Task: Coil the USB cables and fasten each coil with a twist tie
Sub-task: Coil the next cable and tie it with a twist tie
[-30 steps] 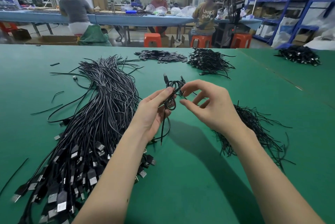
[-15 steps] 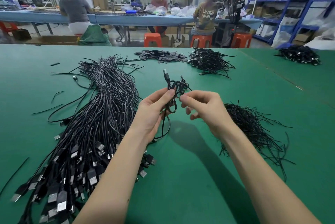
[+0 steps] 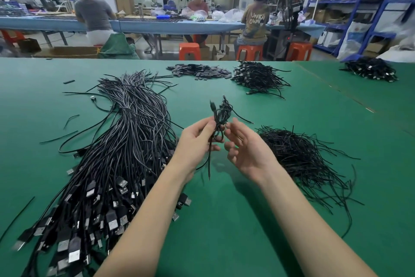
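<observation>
- Cable coil (image 3: 221,117) is small and black, and I see it held up above the middle of the green bench (image 3: 224,231).
- My left hand (image 3: 197,142) grips the coil, with the thumb and fingers curled round its middle.
- One thin black end hangs down from that hand toward the bench top.
- My right hand (image 3: 247,153) is just beside the coil, palm up, with the fingers loosely bent. A fingertip is very close to the coil, but I cannot tell if it touches.
- Loose twist ties (image 3: 303,157) lie in a black heap on the bench, near the right hand and toward the right edge.
- A big bundle of uncoiled USB cables (image 3: 112,153) lies on the left side of the bench. Its plugs point to the near left corner.
- Near the far edge I see a flat pile of small dark pieces (image 3: 199,71) and a pile of black cables (image 3: 258,77) beside it.
- Another black pile (image 3: 370,71) sits near the far right corner.
- Past the bench, people (image 3: 94,14) sit at a long blue table (image 3: 157,25).
</observation>
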`<state>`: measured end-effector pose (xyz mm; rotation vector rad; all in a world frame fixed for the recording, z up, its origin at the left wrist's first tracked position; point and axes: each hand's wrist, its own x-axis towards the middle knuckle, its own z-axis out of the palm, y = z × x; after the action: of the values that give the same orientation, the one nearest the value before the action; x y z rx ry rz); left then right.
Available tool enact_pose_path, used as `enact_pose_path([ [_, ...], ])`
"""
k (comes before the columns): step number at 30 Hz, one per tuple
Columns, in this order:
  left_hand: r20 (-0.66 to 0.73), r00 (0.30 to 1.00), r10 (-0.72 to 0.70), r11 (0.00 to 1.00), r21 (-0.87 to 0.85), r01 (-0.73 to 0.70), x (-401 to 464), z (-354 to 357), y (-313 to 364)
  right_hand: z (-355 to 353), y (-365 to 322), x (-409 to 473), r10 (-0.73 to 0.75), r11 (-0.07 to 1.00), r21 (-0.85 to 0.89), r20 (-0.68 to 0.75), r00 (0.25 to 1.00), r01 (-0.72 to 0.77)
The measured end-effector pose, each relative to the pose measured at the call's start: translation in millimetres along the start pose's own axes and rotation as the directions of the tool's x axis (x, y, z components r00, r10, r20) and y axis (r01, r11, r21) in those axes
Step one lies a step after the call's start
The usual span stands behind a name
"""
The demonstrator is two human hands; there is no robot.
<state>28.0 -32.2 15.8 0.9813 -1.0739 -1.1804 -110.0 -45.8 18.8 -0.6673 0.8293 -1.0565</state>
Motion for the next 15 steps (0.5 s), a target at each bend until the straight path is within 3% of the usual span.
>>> enact_pose_path([
  [3,-0.08,0.996,-0.046,0.999,0.004,0.046,7,3,-6,-4,24,8,-0.19,0.98,-0.088,-0.117,0.975,0.18],
  [6,-0.214,0.975,-0.055,0.991,0.111,0.08,26,7,-12,-4,40,10,-0.327,0.913,-0.284,-0.08,0.942,0.293],
  [11,-0.288,0.953,-0.097,0.958,0.232,0.168,84,16,-15,-9,38,12,-0.333,0.923,-0.244,-0.12,0.935,0.297],
  [15,-0.335,0.933,-0.134,0.933,0.273,0.232,129,21,-30,-8,40,15,-0.32,0.914,-0.286,-0.07,0.945,0.289],
])
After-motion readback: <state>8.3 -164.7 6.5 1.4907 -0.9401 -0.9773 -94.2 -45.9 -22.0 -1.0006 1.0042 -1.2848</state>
